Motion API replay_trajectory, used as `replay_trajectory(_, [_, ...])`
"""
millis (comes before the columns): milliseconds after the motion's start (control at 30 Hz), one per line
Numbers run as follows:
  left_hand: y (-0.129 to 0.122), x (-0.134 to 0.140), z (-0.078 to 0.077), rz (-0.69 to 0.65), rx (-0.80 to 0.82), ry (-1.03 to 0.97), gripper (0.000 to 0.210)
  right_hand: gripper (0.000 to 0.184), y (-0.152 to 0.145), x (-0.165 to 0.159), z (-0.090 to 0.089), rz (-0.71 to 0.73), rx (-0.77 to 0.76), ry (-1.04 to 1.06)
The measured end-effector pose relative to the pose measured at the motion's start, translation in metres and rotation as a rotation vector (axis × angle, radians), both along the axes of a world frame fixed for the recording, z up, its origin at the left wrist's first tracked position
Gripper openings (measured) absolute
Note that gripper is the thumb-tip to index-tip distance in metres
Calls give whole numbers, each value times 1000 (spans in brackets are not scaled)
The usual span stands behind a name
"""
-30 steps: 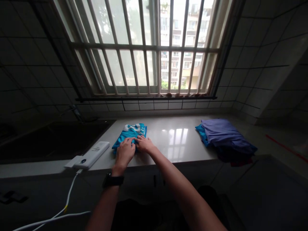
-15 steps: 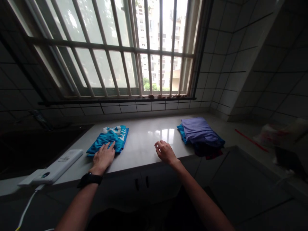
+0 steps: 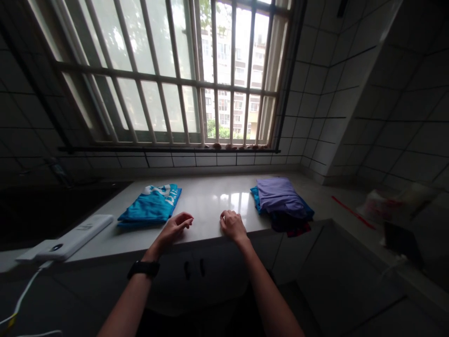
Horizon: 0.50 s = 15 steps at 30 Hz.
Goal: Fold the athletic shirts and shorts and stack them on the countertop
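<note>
Just in front of the folded teal garment (image 3: 149,206) with white lettering, my left hand (image 3: 174,229) hovers over the counter's front part, apart from the cloth. Its fingers are loosely bent and hold nothing. A black band (image 3: 143,269) sits on that wrist. My right hand (image 3: 233,224) is at the counter near the front edge, back up, fingers half curled with small gaps, nothing seen in them. To its right lies a stack of folded clothes with a lavender garment (image 3: 280,195) on top, teal and dark cloth below; neither hand touches it.
The pale counter (image 3: 201,201) runs under a barred window (image 3: 168,84). A white power strip (image 3: 75,236) with a cable lies at left, beside a dark sink (image 3: 52,206). At right are a red strip (image 3: 352,212) and a blurry plastic bag (image 3: 380,203).
My left hand has left the teal garment and moved right, toward my right hand. The right hand has barely moved on the counter. The camera view has shifted slightly.
</note>
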<state>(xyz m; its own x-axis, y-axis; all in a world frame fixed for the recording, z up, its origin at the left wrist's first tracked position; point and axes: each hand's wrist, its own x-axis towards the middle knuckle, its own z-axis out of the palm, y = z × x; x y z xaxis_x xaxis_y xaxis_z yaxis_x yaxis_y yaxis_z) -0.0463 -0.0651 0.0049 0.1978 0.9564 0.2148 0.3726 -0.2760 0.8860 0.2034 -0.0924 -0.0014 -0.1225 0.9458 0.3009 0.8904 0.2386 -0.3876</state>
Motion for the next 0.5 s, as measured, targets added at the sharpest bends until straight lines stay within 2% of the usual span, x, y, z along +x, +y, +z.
replay_trajectory(133, [1,-2,1,30,-19,-31,50,19,0,-1,0,-19,7,11])
replay_trajectory(500, [-2,5,3,-45,38,50,51,18,-1,-1,3,-48,-1,-6])
